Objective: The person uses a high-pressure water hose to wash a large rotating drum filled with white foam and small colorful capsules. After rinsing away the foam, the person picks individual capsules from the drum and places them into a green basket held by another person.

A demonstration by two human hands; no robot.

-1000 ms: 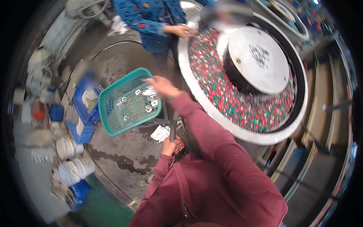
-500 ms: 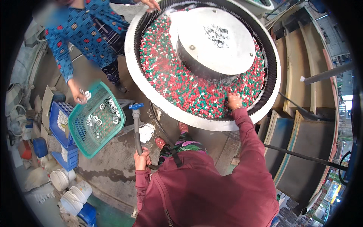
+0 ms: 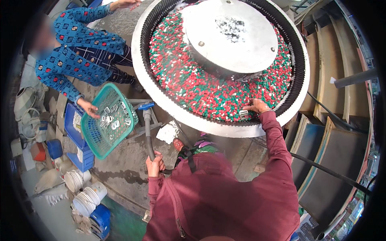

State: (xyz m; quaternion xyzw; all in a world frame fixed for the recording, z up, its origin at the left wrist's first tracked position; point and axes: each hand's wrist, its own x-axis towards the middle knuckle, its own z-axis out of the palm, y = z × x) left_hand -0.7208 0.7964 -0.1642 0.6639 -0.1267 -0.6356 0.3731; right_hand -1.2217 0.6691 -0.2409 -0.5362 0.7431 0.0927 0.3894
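Since a moment ago the right hand (image 3: 254, 106) has slid along the pellet bed (image 3: 209, 92) onto a small, stiff, light metal buckle (image 3: 243, 114), fingers pinching its edges, while the left hand (image 3: 155, 165) stays clenched around the hose (image 3: 148, 134).

My maroon sleeve (image 3: 277, 152) runs out over red, green and white pellets (image 3: 209, 88) in a white-rimmed tub (image 3: 161, 100) with a grey metal dome (image 3: 231, 36), while the teal basket (image 3: 106, 120) is beside someone's blue sleeve (image 3: 60, 84) with its small red-and-white squares, near blue crates (image 3: 78, 156).
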